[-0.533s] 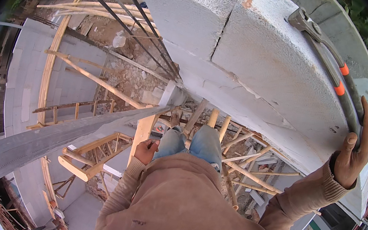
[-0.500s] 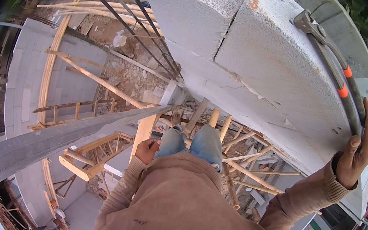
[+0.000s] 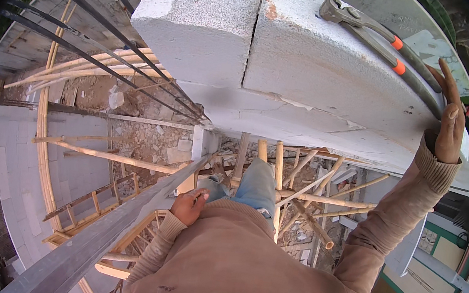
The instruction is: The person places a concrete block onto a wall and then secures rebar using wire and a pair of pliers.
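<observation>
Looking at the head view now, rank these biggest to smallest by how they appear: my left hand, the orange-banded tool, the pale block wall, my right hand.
1. Pale block wall
2. Orange-banded tool
Unranked: right hand and left hand; the right looks longer, but nearness and pose make it unsure.

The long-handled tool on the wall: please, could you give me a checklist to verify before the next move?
1. Long-handled tool lying on top of the block wall: ok.
2. Right hand beside the handle ends: ok.
3. Right hand closed around both handles: not ok, its fingers are extended.
4. Left hand empty: cannot tell, its palm is hidden.
5. Tool apart from the dark metal bars: ok.
6. Footing under the legs firm: cannot tell.
</observation>
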Available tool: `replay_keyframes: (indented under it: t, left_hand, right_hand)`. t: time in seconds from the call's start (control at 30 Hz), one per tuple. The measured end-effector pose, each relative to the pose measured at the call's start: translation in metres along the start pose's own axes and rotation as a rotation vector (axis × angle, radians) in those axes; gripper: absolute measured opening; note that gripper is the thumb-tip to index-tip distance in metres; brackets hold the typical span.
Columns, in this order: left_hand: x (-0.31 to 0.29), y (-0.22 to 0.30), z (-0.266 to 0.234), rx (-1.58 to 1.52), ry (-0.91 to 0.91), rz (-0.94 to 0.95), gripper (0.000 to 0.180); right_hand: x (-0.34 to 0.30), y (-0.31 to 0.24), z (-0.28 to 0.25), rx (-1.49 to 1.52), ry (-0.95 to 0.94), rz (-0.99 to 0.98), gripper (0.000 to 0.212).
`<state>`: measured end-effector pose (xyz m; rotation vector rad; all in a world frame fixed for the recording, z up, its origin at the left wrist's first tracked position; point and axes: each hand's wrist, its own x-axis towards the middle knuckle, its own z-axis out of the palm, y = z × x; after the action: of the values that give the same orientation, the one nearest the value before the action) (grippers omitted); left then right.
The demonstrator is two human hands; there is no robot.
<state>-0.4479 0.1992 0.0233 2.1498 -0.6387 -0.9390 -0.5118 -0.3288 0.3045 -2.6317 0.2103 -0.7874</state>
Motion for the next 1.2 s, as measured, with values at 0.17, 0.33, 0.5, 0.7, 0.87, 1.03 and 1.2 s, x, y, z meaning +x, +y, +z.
replay_keyframes:
  t: [0.17, 0.33, 0.5, 0.7, 0.87, 1.03, 1.2]
  left_hand:
    - [0.009, -0.011, -0.003, -0.037, -0.071, 0.039, 0.033]
    - [0.028, -0.001, -0.004, -0.059, -0.079, 0.083, 0.031]
    - [0.051, 0.007, -0.001, 0.012, 0.010, 0.137, 0.031]
    - [0.062, 0.060, -0.005, -0.018, 0.256, 0.338, 0.035]
    - [0.062, 0.089, -0.023, -0.291, 0.147, 0.160, 0.030]
    - [0.061, 0.095, -0.033, -0.485, 0.279, 0.156, 0.028]
    - [0.054, 0.076, -0.027, -0.681, 0.410, 0.038, 0.028]
  right_hand:
    - [-0.004, -0.006, -0.003, 0.049, 0.012, 0.065, 0.071]
    - [-0.003, -0.008, -0.001, 0.147, 0.045, 0.156, 0.074]
    - [0.001, 0.002, -0.013, 0.101, 0.134, 0.099, 0.087]
    - [-0.040, -0.096, 0.046, -0.450, 1.023, -0.186, 0.044]
    - [-0.118, -0.176, 0.186, 0.207, 0.140, 0.047, 0.039]
    - [-0.170, -0.202, 0.278, 0.466, -0.169, 0.309, 0.039]
    - [-0.160, -0.201, 0.281, 0.258, -0.301, 0.052, 0.033]
